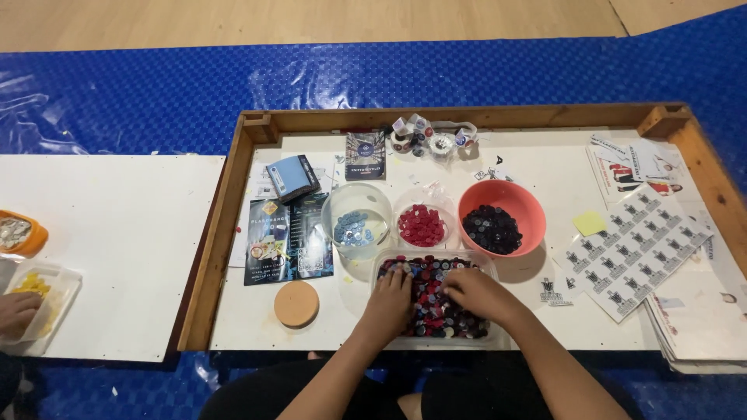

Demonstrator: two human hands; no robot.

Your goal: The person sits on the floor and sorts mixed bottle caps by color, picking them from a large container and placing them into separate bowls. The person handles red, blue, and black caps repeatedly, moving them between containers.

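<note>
While both hands rest in the clear tray (492, 264) of mixed buttons (432, 299), left hand (391, 295) and right hand (476, 292) hide each grip's state.

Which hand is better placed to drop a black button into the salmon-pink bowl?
Probably the right hand: it lies in the clear rectangular tray of mixed buttons, nearer the salmon-pink bowl of black buttons than the left hand.

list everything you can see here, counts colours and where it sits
wooden tray: one, brown, centre
clear tub: one, mixed buttons, front
orange bowl: one, black buttons, right of centre
red-button cup: one, clear, middle
blue-button cup: one, clear, left of it
cork disc: one, tan, front left
sticker sheet: one, white, right
yellow note: one, beside it
tape rolls: several, back
other person's hand: one, far left
left hand: in tub
right hand: in tub
</note>
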